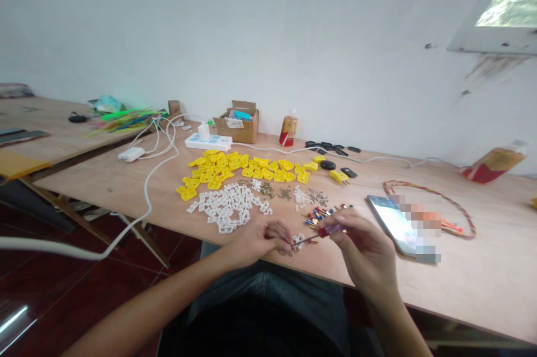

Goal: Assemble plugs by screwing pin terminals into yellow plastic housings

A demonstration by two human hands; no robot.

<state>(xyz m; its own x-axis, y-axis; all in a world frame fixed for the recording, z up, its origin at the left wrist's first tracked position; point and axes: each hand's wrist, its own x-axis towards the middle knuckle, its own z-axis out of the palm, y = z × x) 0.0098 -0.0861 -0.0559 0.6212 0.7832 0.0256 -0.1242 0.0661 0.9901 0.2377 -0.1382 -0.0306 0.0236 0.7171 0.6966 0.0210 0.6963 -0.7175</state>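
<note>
Right hand (358, 245) is the busy one: its fingers (340, 222) are pressed together, pinching a small red-handled screwdriver (325, 231) near the middle of the frame, just above the bottom edge. The shaft runs left, pointing at a little white plastic connector piece (298, 241), and the tip ends right beside it. Left hand (260, 238) sits just left of that piece, curled over with the fingers (284, 234) bunched together close to it. Can't really tell from this angle if they're gripping the piece or just next to it. Both forearms come in from the bottom corners and angle toward each other, wrists up, hands hovering over the near edge of the plywood counter (482, 278).

Right above the hands there's a spread of colored crimp terminals (319, 217), with little piles of brass screws (266, 189) and a big heap of white plastic connector strips (226, 206) off to the left. Behind those is a pile of yellow plastic parts (235, 169). To the right of the hands lies a phone (390, 225), with a loop of twisted wire (432, 208) beside it. Power strip (208, 142) and cardboard box (237, 125) sit against the wall, upper middle.
</note>
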